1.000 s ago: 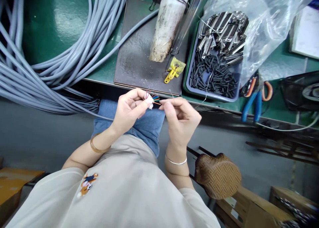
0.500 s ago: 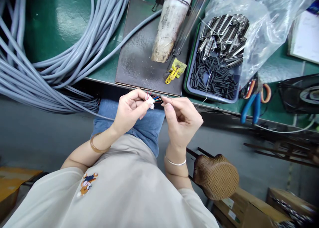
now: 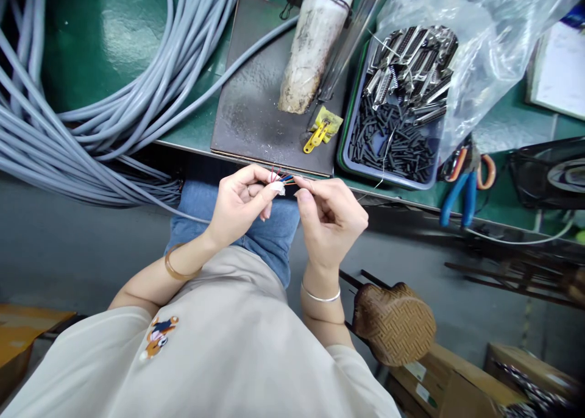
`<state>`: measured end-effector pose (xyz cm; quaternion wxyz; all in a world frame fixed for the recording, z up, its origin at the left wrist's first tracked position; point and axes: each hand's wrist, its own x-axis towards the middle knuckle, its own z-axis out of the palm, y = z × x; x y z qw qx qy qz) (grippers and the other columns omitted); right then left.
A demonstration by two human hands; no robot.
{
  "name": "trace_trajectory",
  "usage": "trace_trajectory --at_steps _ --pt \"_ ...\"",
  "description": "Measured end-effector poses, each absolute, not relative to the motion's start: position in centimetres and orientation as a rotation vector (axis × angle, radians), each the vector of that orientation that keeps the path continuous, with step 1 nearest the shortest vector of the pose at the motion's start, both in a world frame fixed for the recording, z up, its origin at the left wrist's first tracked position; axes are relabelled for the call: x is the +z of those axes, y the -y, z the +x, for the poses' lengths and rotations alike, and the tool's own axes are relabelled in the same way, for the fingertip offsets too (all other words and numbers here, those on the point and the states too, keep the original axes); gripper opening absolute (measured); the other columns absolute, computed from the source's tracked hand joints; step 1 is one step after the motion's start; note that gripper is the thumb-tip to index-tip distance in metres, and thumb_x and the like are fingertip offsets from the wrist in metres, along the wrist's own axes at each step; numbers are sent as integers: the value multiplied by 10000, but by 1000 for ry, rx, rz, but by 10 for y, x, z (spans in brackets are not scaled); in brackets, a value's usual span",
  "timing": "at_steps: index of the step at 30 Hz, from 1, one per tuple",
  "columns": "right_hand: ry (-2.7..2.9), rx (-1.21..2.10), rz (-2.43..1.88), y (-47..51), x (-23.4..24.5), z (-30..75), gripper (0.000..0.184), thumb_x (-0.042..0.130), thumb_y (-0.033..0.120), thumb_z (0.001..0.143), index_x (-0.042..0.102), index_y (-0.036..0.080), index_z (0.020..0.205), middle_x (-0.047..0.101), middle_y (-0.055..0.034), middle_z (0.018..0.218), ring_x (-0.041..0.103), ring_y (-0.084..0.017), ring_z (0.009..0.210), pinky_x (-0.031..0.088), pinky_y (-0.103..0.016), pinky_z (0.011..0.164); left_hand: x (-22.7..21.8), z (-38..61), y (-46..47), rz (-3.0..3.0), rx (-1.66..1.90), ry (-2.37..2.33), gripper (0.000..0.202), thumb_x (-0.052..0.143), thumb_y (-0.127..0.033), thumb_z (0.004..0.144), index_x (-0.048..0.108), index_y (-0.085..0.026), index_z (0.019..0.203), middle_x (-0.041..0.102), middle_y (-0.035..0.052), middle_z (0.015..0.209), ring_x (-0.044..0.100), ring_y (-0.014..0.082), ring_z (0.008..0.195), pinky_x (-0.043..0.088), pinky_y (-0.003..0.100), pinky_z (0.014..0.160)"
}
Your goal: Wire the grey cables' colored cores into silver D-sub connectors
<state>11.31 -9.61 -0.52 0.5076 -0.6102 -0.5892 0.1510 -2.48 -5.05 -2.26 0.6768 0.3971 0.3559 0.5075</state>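
Observation:
Thin coloured wires point(image 3: 286, 179), among them red, blue, green and orange strands, fan out between my two hands just in front of the bench edge. My left hand point(image 3: 244, 201) pinches the bundle at its base, where a bit of white material shows by the thumb. My right hand point(image 3: 331, 214) is closed, thumb and forefinger pinching at the wires' free ends. Which strands it grips is too small to make out. A grey cable point(image 3: 183, 214) runs toward my left hand from the side; its join with the wires is hidden by the hand.
Coiled grey cables point(image 3: 150, 95) cover the bench's left. Ahead lie a dark board point(image 3: 256, 95), a white tube point(image 3: 301, 58) and a yellow cutter point(image 3: 317, 139). A blue bin point(image 3: 388, 177) holds connectors and black sleeves. Blue-handled pliers point(image 3: 459, 195) hang at the edge; a stool point(image 3: 397, 323) stands below.
My right hand has shifted slightly left, closer to my left hand and the wires. The left hand keeps its pinch almost in place.

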Motion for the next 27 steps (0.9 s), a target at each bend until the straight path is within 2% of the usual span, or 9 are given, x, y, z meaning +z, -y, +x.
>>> trace_trajectory --at_steps 4,9,16,23,25,27 --pt "1424 363 -1462 94 -6 114 167 674 249 942 789 299 1052 732 2 858 464 -90 568 330 -263 466 -23 -25 53 905 1140 -831 314 848 -383 775 640 -147 782 600 -41 594 523 44 381 429 149 370" --pt "1437 353 -1521 95 -8 114 159 651 310 957 791 279 1025 719 -17 835 524 -114 609 348 -277 474 -24 -26 52 932 1154 -863 280 834 -370 783 662 -150 763 603 -37 587 500 37 373 399 144 355" --pt "1357 361 -1526 96 -9 113 140 665 320 949 782 265 1003 689 -9 860 358 -68 497 325 -271 458 -25 -26 51 919 1159 -853 235 820 -321 788 661 -153 745 575 -48 545 465 29 363 365 135 346" --pt "1511 276 -1479 94 -10 118 85 697 264 924 768 273 971 703 0 876 338 -57 479 329 -264 446 -23 -27 50 900 1125 -859 261 825 -331 777 644 -150 724 540 -57 512 447 29 356 335 134 341" --pt "1563 248 -1453 94 -12 121 101 710 231 915 764 282 983 711 6 892 369 -52 477 363 -260 464 -22 -28 50 896 1119 -840 251 824 -307 773 639 -148 716 549 -54 508 443 28 350 318 132 333" --pt "1625 221 -1434 93 -12 124 113 717 210 910 758 286 983 717 5 904 465 -63 517 415 -257 508 -23 -29 50 897 1110 -826 237 818 -287 775 640 -144 711 577 -44 531 443 24 347 304 130 327"
